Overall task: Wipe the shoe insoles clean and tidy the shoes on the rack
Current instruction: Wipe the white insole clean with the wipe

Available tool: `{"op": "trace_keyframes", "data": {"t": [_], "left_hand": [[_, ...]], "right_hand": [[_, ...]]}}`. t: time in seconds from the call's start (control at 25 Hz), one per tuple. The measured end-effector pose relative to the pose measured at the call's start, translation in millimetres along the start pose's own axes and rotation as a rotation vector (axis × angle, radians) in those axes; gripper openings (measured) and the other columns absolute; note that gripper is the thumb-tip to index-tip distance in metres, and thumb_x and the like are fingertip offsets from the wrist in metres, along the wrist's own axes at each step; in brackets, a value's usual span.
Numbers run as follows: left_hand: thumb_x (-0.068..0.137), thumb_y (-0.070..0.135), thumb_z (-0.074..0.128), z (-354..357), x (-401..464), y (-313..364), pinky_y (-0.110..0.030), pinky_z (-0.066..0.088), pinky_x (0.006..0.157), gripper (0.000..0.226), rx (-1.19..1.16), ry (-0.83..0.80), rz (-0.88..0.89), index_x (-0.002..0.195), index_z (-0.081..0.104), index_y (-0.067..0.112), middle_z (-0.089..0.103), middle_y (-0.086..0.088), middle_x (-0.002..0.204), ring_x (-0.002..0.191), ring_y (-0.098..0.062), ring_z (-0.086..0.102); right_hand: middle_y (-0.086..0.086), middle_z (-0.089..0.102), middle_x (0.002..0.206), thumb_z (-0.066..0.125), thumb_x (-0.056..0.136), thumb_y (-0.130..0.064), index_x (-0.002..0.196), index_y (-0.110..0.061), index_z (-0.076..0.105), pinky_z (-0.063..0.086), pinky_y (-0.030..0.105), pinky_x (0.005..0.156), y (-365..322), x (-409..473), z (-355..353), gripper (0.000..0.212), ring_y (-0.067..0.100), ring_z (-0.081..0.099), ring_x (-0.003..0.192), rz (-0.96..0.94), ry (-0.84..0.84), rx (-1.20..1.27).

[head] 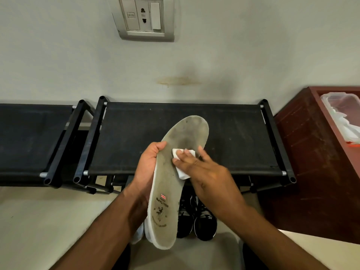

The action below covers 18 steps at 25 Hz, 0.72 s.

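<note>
One long grey foam insole [169, 191] with a white edge and a dirty, smudged face is held up in front of the rack, toe end pointing up and away. Near its heel sits a small printed flag badge [163, 196] above dark, worn lettering. The left hand [146, 170] grips the insole's left edge, fingers wrapped behind it and the thumb hooked over the front. The right hand [206, 176] lies flat against the middle of the insole, its fingers [185, 158] spread fairly wide and pressing one folded white wipe [182, 164] onto the surface.

Two black fabric-topped shoe racks with tubular frames stand side by side against the pale wall: the nearer rack [214, 133] directly behind the insole, the second rack [29, 137] to its left. Below the hands, one pair of black laced sneakers [196, 221] with white soles rests on the floor, and a white shoe [139, 233] peeks out beside the insole's heel. A reddish-brown wooden cabinet [311, 162] stands at the right, a clear plastic container [342, 117] on top.
</note>
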<state>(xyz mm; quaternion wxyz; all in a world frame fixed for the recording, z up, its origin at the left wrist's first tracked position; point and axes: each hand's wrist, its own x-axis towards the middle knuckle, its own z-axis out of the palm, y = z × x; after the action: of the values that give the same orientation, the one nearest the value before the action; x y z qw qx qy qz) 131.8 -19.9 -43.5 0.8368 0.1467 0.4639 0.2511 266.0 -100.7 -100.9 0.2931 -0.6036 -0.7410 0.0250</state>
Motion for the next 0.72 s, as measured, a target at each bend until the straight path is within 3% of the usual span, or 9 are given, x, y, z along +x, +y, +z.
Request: {"op": "trace_keyframes", "data": {"t": [0.12, 0.2, 0.28, 0.36, 0.44, 0.52, 0.6, 0.72], "left_hand": [[0.103, 0.022, 0.035, 3, -1, -3, -0.023, 0.055, 0.045, 0.043, 0.035, 0.006, 0.059, 0.082, 0.067, 0.0, 0.073, -0.012, 0.068, 0.053, -0.017, 0.07], [0.103, 0.018, 0.035, 6, -3, -4, -0.022, 0.052, 0.04, 0.047, 0.045, 0.006, 0.09, 0.074, 0.067, 0.001, 0.07, -0.01, 0.06, 0.047, -0.016, 0.067], [0.103, 0.025, 0.034, 6, -2, -3, -0.025, 0.056, 0.046, 0.058, 0.016, -0.025, 0.036, 0.07, 0.075, 0.0, 0.073, -0.013, 0.068, 0.054, -0.018, 0.07], [0.101, 0.028, 0.034, 5, -3, -3, -0.027, 0.058, 0.05, 0.061, 0.003, -0.034, 0.006, 0.069, 0.078, 0.0, 0.074, -0.014, 0.073, 0.058, -0.02, 0.072], [0.101, 0.023, 0.036, 5, -1, -5, -0.024, 0.055, 0.045, 0.053, 0.037, -0.023, 0.039, 0.072, 0.075, 0.001, 0.073, -0.012, 0.067, 0.053, -0.018, 0.07], [0.1, 0.02, 0.038, 7, 0, -7, -0.023, 0.054, 0.043, 0.05, 0.035, -0.02, 0.06, 0.07, 0.074, 0.002, 0.072, -0.011, 0.064, 0.05, -0.018, 0.069], [0.1, 0.026, 0.036, 4, 1, -6, -0.026, 0.057, 0.048, 0.057, 0.002, -0.054, 0.015, 0.07, 0.077, 0.0, 0.073, -0.013, 0.07, 0.055, -0.02, 0.071], [0.1, 0.03, 0.034, 3, 2, -6, -0.029, 0.06, 0.054, 0.059, -0.005, -0.094, 0.001, 0.075, 0.078, -0.002, 0.075, -0.015, 0.079, 0.062, -0.022, 0.073]], "right_hand": [[0.002, 0.061, 0.134, 0.053, 0.09, 0.007, 0.127, -0.011, 0.065, 0.039, 0.05, 0.11, 34, 10, -7, 0.043, 0.014, 0.056, 0.125, 0.14, 0.105, -0.009], [0.002, 0.06, 0.135, 0.059, 0.087, 0.01, 0.126, -0.012, 0.065, 0.043, 0.053, 0.106, 34, 10, -7, 0.045, 0.022, 0.057, 0.125, 0.232, 0.117, 0.009], [0.003, 0.061, 0.134, 0.066, 0.083, 0.011, 0.124, -0.013, 0.066, 0.046, 0.053, 0.102, 9, 4, 0, 0.048, 0.026, 0.053, 0.128, 0.115, 0.043, 0.008], [0.004, 0.063, 0.131, 0.066, 0.083, 0.01, 0.123, -0.011, 0.067, 0.044, 0.049, 0.106, 7, 2, -1, 0.046, 0.016, 0.049, 0.129, 0.004, 0.028, -0.009], [0.002, 0.062, 0.132, 0.051, 0.091, 0.001, 0.125, -0.011, 0.066, 0.042, 0.051, 0.107, 31, 9, -7, 0.038, 0.013, 0.054, 0.126, 0.101, 0.121, -0.003], [0.002, 0.061, 0.133, 0.044, 0.092, -0.007, 0.124, -0.012, 0.067, 0.045, 0.054, 0.103, 35, 12, -10, 0.039, 0.021, 0.057, 0.124, 0.208, 0.151, 0.004], [0.004, 0.062, 0.131, 0.057, 0.089, 0.0, 0.121, -0.012, 0.068, 0.049, 0.055, 0.098, 12, 7, -2, 0.037, 0.026, 0.052, 0.127, 0.111, 0.108, -0.003], [0.004, 0.063, 0.131, 0.065, 0.084, 0.008, 0.122, -0.01, 0.068, 0.042, 0.048, 0.108, 6, 5, -6, 0.042, 0.014, 0.05, 0.128, 0.017, 0.07, 0.021]]}}
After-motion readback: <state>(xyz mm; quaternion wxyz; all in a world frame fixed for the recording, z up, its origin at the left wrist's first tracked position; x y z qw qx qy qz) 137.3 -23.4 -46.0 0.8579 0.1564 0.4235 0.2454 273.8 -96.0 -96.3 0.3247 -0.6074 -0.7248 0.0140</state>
